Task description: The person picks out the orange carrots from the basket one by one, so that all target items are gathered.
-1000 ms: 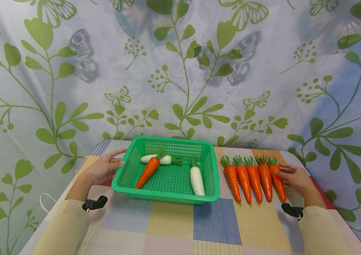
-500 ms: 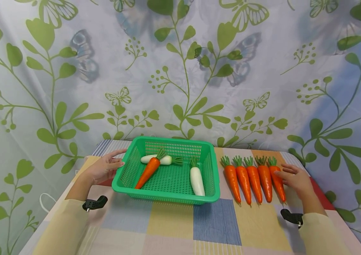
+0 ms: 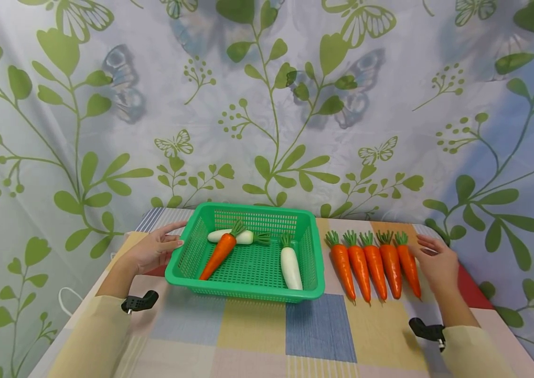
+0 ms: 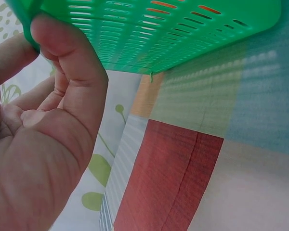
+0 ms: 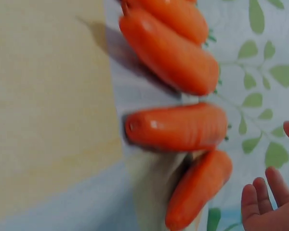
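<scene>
My left hand (image 3: 151, 251) holds the left rim of a green plastic basket (image 3: 248, 290); in the left wrist view its thumb and a finger (image 4: 62, 41) meet the rim. Inside the basket lie an orange carrot (image 3: 220, 255) and two white radishes, one lying crosswise (image 3: 244, 237) at the back and one lengthwise (image 3: 290, 268) at the right. Several carrots (image 3: 375, 268) stand in a row on the cloth right of the basket. Beside the rightmost carrot (image 3: 408, 268), my right hand (image 3: 438, 262) hovers with loose fingers, holding nothing; in the right wrist view it is apart from the carrots (image 5: 183, 127).
A patchwork cloth (image 3: 253, 336) covers the table. Behind it hangs a curtain (image 3: 276, 105) with leaves and butterflies. At the table's left edge a white cable (image 3: 65, 302) loops down. Each wrist carries a black camera mount (image 3: 140, 302).
My right hand has drawn back from the rightmost carrot, off to the right and slightly up. My left hand and the basket have stayed in place.
</scene>
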A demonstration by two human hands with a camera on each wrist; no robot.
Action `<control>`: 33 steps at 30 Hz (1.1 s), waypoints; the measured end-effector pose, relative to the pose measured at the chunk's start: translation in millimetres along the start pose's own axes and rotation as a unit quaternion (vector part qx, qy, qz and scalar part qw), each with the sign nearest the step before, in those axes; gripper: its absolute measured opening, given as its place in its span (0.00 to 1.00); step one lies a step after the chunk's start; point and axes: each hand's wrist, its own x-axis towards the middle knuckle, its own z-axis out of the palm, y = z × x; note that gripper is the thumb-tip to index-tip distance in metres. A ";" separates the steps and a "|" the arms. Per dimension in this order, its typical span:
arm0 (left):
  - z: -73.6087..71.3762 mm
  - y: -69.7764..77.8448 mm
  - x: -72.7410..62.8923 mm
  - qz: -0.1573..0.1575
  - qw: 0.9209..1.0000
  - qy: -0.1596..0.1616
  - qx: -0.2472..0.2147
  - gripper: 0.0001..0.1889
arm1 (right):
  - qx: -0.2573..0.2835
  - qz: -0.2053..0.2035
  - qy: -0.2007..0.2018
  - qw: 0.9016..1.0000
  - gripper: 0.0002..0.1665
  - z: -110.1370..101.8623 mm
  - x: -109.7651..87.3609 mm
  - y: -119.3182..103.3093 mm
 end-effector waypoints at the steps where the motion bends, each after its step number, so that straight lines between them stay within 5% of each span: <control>1: 0.0 -0.1 0.0 0.000 1.000 -0.002 -0.001 0.40 | 0.002 -0.001 0.000 1.000 0.33 1.4 -2.5 -1.5; 14: -0.6 -3.3 0.5 -0.002 1.000 0.000 0.001 0.39 | 0.038 -0.053 -0.032 0.997 0.33 25.7 -45.9 -38.0; 22: 0.1 -1.6 1.0 -0.001 1.000 -0.002 -0.001 0.40 | 0.066 -0.124 -0.056 0.989 0.27 42.1 -71.2 -56.0; 33: -1.0 -3.4 1.9 0.000 1.000 -0.004 -0.006 0.40 | 0.097 -0.157 -0.112 0.977 0.26 59.2 -99.9 -80.5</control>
